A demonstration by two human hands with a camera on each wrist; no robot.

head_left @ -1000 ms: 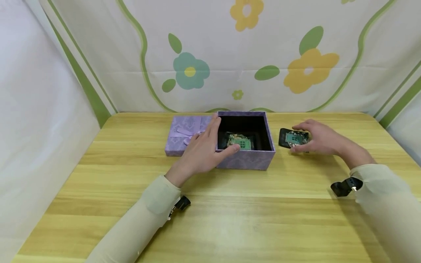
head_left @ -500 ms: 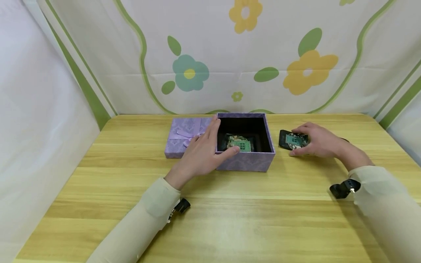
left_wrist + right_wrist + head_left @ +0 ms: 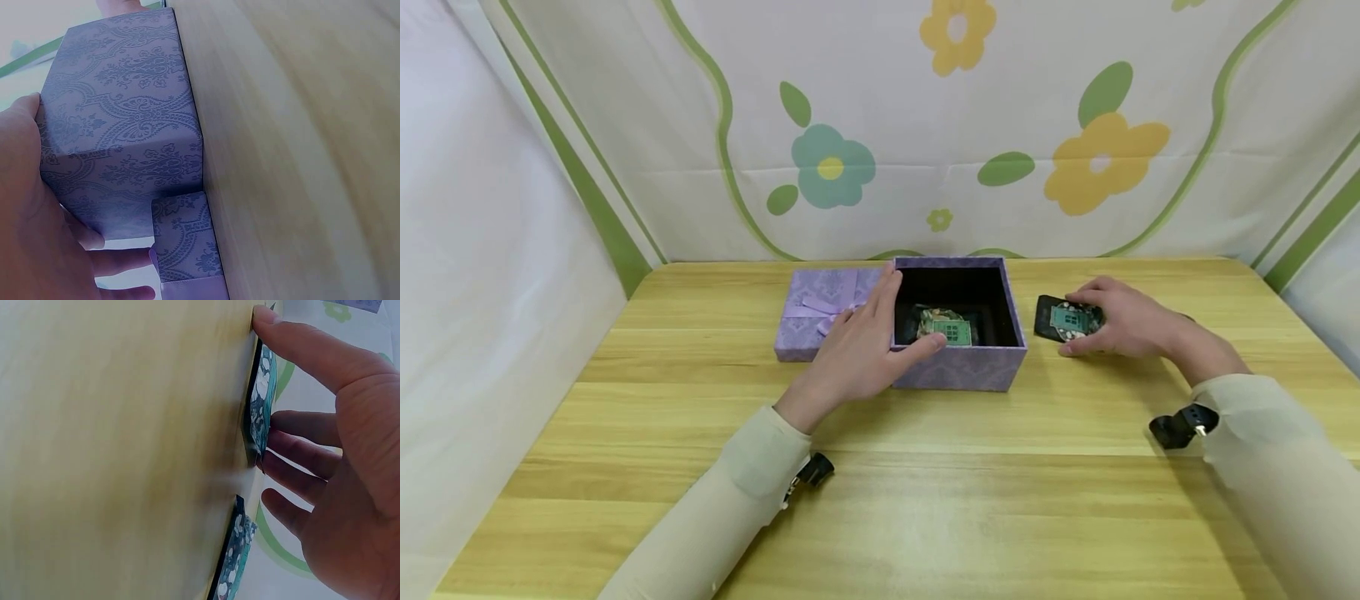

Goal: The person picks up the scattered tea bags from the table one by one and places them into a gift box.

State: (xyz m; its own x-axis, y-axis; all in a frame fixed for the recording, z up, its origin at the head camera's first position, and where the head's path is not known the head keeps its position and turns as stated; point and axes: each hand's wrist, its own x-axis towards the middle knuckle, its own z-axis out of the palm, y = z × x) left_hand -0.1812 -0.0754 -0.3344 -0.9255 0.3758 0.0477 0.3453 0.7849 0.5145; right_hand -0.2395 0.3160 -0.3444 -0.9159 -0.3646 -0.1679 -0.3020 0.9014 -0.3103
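Note:
My left hand [image 3: 857,354] rests at the front left corner of a purple patterned box [image 3: 958,369]. Its thumb lies over the front rim, and its straight fingers run along the left wall. Inside the box is a packet with a green label [image 3: 953,332] in a black tray. To the right of the box, my right hand [image 3: 1131,321] has its thumb and fingers around the near and far sides of a similar flat packet [image 3: 1066,318] on the table. The right wrist view shows another such packet [image 3: 231,565] beside it, hidden by the hand in the head view.
A purple lid [image 3: 797,333] with a ribbon bow lies against the box's left side. The wooden table [image 3: 940,500] ends at a white cloth [image 3: 925,117] printed with flowers, close behind the box.
The right hand has settled slightly closer over the packet, around which its fingers stay. The left hand and the box keep their place; the head view has shifted a little.

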